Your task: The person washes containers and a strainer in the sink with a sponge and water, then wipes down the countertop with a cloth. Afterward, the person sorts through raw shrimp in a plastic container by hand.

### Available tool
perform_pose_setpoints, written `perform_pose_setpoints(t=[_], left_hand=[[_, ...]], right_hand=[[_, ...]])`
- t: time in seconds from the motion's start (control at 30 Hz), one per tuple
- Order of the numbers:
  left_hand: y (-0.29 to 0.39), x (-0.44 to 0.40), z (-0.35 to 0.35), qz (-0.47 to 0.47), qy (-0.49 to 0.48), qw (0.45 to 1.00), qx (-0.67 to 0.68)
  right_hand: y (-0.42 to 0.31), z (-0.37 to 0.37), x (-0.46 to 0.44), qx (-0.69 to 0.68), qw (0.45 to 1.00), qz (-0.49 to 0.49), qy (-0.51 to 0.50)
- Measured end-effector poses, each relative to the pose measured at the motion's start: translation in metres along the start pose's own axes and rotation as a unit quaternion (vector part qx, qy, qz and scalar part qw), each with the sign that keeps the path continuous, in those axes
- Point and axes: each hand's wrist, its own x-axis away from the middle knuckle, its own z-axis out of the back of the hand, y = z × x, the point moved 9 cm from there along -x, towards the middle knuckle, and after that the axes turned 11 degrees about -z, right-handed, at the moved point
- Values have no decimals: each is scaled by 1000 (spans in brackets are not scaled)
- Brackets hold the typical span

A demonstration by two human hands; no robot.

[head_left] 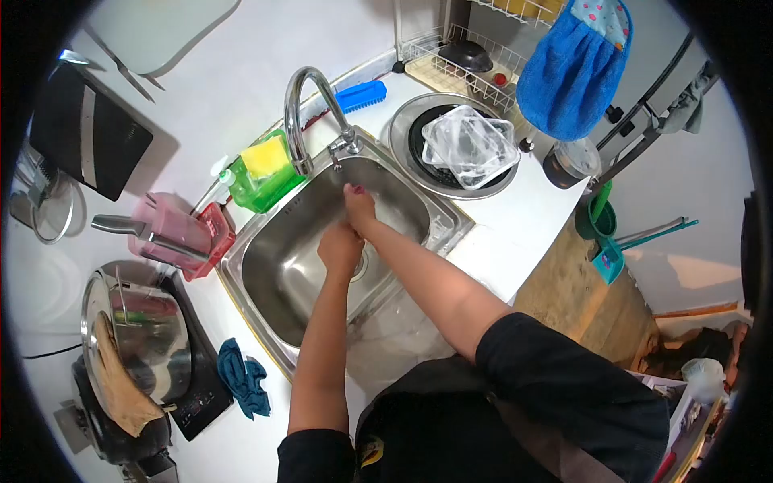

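Note:
Both of my hands are together over the steel sink (294, 278), below the chrome faucet (296, 121). My left hand (341, 245) is curled and pressed against my right hand near its wrist; its fingertips are hidden. My right hand (359, 208) is closed, and a small dark red patch shows at its fingers, too small to name. Water from the spout cannot be made out. A yellow sponge (264, 158) rests on a green holder (278, 189) beside the sink, next to a dish soap bottle (233, 183).
Plastic containers (471, 145) sit on a round metal tray (403, 121) right of the sink. A blue brush (361, 96) lies behind the faucet. Left are a knife (145, 232), a pot (153, 338) and a dark blue cloth (241, 378). A blue towel (573, 80) hangs at upper right.

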Motion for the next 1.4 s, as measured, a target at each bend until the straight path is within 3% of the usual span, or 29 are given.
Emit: perform_pose_setpoints(t=[0.07,0.1,0.13,0.17,0.23,0.27,0.33,0.43,0.5,0.53,0.57,0.6,0.63,0.7,0.77,0.83,0.9,1.0,1.1,1.27,1.37,1.4], left_hand=[[-2,2,6,-56,80,995,10],[-2,6,13,-86,119,989,16],[-15,10,15,-43,93,994,48],[-4,13,36,-120,147,976,111],[21,29,82,-266,241,903,234],[27,32,91,-259,237,890,292],[44,43,109,-238,227,854,404],[53,56,132,-207,240,906,282],[59,82,167,-232,339,889,203],[49,88,175,-200,330,894,227],[26,88,174,-189,320,877,304],[0,91,170,-123,285,860,406],[-8,103,176,-110,252,813,513],[-14,137,197,-40,259,737,623],[-25,159,214,-54,208,751,625],[-31,179,235,-86,197,824,524],[-52,198,245,-75,216,864,449],[-59,226,269,-83,280,866,405],[-75,253,282,-36,343,856,386],[-65,273,299,-47,413,791,449],[-55,279,301,-28,456,768,448],[-52,278,300,-36,445,777,443]], right_hand=[[-11,-24,5,55,987,57,-139],[-31,-16,23,162,969,138,-126],[-57,-5,55,266,934,213,-109],[-76,0,80,365,883,282,-90],[-102,15,103,349,854,385,-19],[-112,21,116,341,834,434,15],[-142,35,140,250,844,474,13],[-164,58,163,194,857,478,-22],[-162,90,170,179,870,457,-38],[-161,119,178,139,846,513,-33],[-138,157,148,11,925,378,-30],[-107,195,124,-160,956,247,-11],[-82,245,120,-173,963,146,145],[-35,321,77,-144,914,125,358],[-29,322,62,-218,950,-48,220],[-22,279,27,-240,958,-130,-88],[-28,275,17,-290,949,-87,-85],[-45,271,27,-272,958,-37,-80],[-48,238,41,-191,966,-82,-154],[-8,134,43,-70,939,-187,-280],[13,87,62,76,931,-255,-252],[13,76,67,64,939,-241,-237]])
